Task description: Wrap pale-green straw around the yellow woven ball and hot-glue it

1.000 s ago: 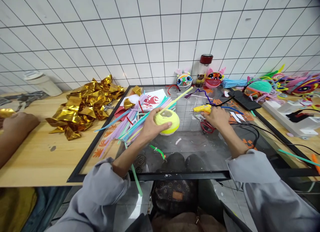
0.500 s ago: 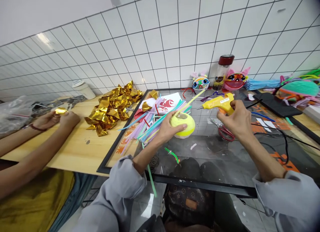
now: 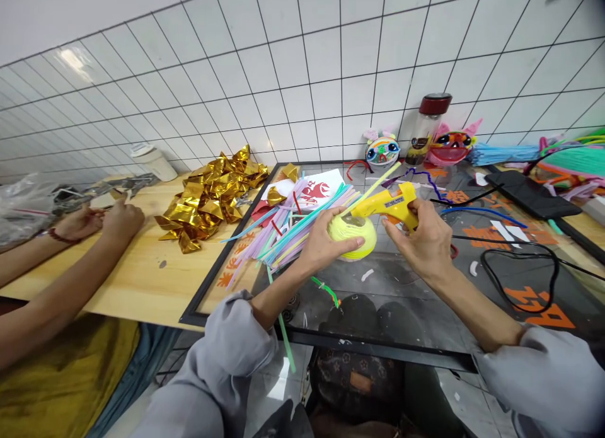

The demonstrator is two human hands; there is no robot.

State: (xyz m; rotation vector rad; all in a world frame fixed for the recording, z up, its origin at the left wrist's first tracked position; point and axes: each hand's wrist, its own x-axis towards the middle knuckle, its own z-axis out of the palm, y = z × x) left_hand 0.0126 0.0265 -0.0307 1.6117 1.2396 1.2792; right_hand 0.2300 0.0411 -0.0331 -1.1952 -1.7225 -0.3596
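My left hand [image 3: 326, 244] grips a round yellow ball [image 3: 355, 239] wound from pipe cleaner, with a hole in its top. A yellow pipe cleaner strip [image 3: 378, 184] sticks up and away from it. Wrapped around the handle of a yellow hot glue gun [image 3: 390, 203] is my right hand [image 3: 423, 236]. The gun's nozzle points left, at the hole of the ball; whether the tip touches is hidden. Under my left hand lies a bundle of pastel pipe cleaners [image 3: 293, 236]. The scissors behind my right hand are mostly covered.
At left, a co-worker's hands [image 3: 111, 224] are by a heap of folded gold foil pieces [image 3: 212, 195]. Two animal-face crafts [image 3: 382, 151] and a red-lidded bottle [image 3: 425, 129] stand by the wall. A black phone [image 3: 534, 192] and the black cord [image 3: 520, 249] lie at right.
My right hand has brought the glue gun left and down to the ball's top. The ball has shifted slightly right. The co-worker's hands no longer show the gold piece.
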